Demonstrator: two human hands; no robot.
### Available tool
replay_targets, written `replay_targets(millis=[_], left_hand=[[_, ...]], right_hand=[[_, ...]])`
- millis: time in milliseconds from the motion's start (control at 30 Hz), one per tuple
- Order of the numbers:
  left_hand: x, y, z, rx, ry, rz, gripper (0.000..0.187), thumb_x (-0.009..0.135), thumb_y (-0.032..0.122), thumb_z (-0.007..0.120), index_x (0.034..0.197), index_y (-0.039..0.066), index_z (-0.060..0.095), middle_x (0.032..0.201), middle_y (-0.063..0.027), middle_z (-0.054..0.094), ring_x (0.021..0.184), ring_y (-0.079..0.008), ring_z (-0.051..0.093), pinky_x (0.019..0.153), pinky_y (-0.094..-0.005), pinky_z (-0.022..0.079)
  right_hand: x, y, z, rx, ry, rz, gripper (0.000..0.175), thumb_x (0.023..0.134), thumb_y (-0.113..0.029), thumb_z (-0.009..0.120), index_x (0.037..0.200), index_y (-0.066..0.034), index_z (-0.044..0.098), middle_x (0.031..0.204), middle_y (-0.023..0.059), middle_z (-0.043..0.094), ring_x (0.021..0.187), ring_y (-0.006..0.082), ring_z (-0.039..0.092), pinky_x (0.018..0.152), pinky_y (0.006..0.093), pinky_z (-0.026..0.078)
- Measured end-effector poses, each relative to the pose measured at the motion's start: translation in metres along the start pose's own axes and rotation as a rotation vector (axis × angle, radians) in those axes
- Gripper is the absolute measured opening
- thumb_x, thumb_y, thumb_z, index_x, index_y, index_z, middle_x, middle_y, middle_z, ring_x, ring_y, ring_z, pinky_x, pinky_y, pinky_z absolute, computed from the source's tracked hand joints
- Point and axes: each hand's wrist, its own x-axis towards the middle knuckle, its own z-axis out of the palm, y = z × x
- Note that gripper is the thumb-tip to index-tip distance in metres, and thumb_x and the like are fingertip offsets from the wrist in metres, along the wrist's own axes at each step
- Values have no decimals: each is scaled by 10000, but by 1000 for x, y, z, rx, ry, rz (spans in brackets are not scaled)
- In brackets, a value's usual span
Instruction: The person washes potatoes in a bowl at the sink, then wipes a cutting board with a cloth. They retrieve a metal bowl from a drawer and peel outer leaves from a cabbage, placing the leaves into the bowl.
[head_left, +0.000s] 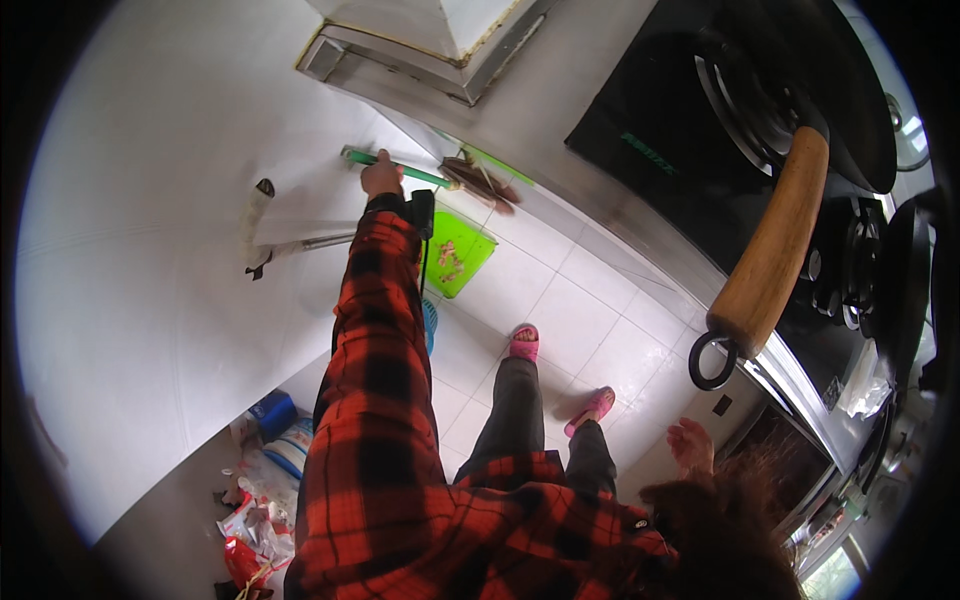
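Observation:
My left hand (382, 178) reaches far out and grips a green broom handle (424, 175). At the handle's far end, the broom's brown bristle head (484, 184) lies close to the base of the counter. A bright green dustpan (469, 266) rests on the tiled floor below the broom, with pale scraps (448, 259) lying in it. Off to the right, my right hand (691, 448) is raised beside the counter front, its fingers loosely bent and apart. Nothing shows in it.
A wok with a wooden handle (780, 244) juts over the counter edge from the black cooktop (637, 142). Against the white panel (150, 225) stands a metal rod with a wrapped grip (256, 217). Bags and wrappers (259, 532) lie at lower left. A blue slatted container (429, 326) is partly hidden.

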Motion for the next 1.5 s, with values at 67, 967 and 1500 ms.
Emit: replay_targets(millis=[67,967,1500], left_hand=[[12,-4,-4,-89,30,46,398,915,324,638,996,-61,580,828,-107,649,643,-204,667,566,-283,562],[-97,76,-39,177,-491,41,329,877,215,646,1099,-18,580,1046,-146,640,789,-293,728,684,-337,597],[69,-22,32,250,-26,425,630,822,171,724,1290,-78,383,948,-198,629,818,-317,612,719,-365,478]], right_hand=[[2,-6,9,-44,29,-33,312,869,-75,522,1171,-22,583,962,152,691,802,233,669,683,299,548],[18,-99,61,-5,92,-223,329,864,-55,479,1171,-11,588,968,137,687,803,189,648,679,253,510],[31,-104,43,133,121,-408,335,888,-135,548,1209,-44,576,1002,122,693,795,163,658,701,242,525]])
